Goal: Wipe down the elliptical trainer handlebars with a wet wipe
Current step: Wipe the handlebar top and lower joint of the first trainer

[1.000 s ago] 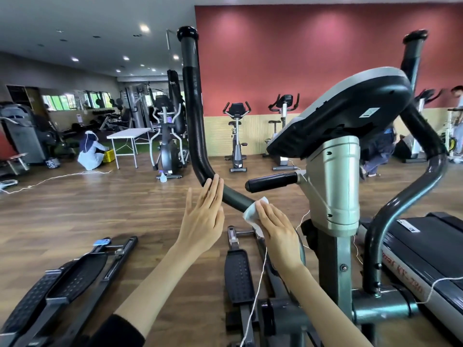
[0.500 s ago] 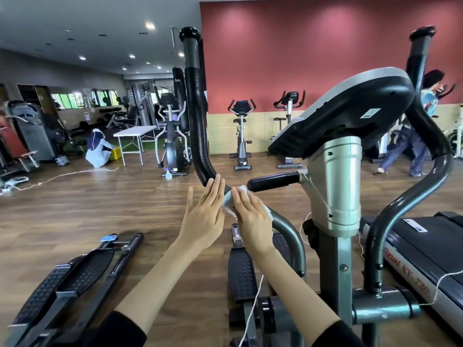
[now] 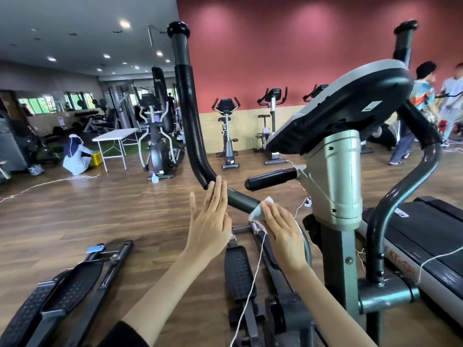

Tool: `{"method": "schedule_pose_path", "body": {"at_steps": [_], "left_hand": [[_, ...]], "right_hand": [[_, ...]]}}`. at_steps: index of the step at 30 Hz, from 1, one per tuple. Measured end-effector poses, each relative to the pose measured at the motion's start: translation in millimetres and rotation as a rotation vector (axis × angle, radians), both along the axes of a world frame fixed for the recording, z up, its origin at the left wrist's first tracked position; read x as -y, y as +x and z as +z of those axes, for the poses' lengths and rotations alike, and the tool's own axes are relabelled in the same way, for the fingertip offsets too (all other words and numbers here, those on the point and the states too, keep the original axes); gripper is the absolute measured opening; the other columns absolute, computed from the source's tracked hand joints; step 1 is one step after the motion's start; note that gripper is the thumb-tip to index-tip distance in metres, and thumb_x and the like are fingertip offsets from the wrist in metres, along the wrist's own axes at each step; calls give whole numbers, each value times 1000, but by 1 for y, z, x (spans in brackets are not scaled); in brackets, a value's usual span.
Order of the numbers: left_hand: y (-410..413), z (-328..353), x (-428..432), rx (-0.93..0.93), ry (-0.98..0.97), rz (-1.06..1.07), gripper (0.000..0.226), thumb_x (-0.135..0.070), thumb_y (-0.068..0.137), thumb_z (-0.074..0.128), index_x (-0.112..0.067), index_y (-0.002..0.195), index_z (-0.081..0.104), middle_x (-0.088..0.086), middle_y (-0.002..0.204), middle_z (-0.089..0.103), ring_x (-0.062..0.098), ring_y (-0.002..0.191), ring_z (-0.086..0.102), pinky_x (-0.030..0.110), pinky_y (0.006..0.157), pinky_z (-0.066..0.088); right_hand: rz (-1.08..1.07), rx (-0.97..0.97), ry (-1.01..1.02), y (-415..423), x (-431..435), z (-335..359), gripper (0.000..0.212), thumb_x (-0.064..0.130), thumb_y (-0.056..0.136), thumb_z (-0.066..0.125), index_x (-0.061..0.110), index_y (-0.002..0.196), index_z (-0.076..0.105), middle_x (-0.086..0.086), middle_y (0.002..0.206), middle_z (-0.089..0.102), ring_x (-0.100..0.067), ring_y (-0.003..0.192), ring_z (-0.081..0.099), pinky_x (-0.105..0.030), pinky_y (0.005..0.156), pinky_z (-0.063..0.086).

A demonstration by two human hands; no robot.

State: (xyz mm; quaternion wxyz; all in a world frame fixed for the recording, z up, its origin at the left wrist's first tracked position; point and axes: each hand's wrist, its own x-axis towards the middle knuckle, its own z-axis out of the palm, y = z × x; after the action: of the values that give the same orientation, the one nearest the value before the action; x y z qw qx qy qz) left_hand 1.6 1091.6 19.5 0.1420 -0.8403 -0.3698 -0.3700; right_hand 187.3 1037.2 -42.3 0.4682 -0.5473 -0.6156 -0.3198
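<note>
1. Nearest: a white cord [image 3: 250,284] hangs past the pedal [image 3: 238,269], right under the right forearm. Risk: the arm snags it on a long stroke and tugs whatever it feeds.
2. Left hand [image 3: 210,221]: fingers straight and close together, thumb apart, fingertips touching the left handlebar [image 3: 190,121] at its bend. It grips nothing. Risk: a flat touch probably won't stop the swing arm if it gets pushed, and the pedals move with it.
3. Right hand [image 3: 280,229]: fingers side by side, near straight, pressing the wet wipe [image 3: 258,211] onto the grey lower stretch of that bar, just below the black foam. Thumb hidden, so I cannot tell if it hooks under.
4. The wipe is bunched, part of it sticking out past the fingertips. Risk: it slides off or covers only the top face, so the underside gets missed.
5. Judgement: the upper foam grip, the short fixed grip [image 3: 271,179] and the right handlebar [image 3: 390,204] look not yet done.
6. The console [image 3: 350,103] overhangs close by. Risk: knuckles hit it when reaching across.
7. Far: people [image 3: 423,96] by the red wall, well apart.
</note>
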Motion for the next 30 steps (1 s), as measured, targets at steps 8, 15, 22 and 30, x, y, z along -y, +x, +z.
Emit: {"method": "schedule_pose_path", "body": {"at_steps": [8,15,22,30], "left_hand": [[0,1,4,-37,13,41,69,-19,88,27,-12,154,5,2,162,3,10,148,-3,46,116,-14],[2,1,10,-44,3,66,69,-20,88,26,-11,153,5,2,161,1,8,146,-9,47,115,-11],[3,-1,14,-19,-20,85,72,-20,85,24,-12,153,1,1,162,-2,11,148,-8,45,116,-12],[5,-6,18,-126,80,122,70,-17,85,30,-7,152,15,7,161,11,17,148,3,52,117,1]], "right_hand": [[-45,-34,-25,-1,4,-3,55,-10,78,71,-1,130,56,-11,130,59,-32,114,56,-45,96,47],[36,7,-52,-32,-11,26,53,-6,80,65,-1,132,53,-12,131,58,-32,115,56,-46,97,46],[104,95,-38,-37,-21,35,55,-5,82,68,1,134,52,-11,136,55,-32,118,57,-45,96,47],[61,127,-68,21,9,1,75,-11,69,74,4,137,45,-11,139,52,-30,116,56,-42,96,49]]}}
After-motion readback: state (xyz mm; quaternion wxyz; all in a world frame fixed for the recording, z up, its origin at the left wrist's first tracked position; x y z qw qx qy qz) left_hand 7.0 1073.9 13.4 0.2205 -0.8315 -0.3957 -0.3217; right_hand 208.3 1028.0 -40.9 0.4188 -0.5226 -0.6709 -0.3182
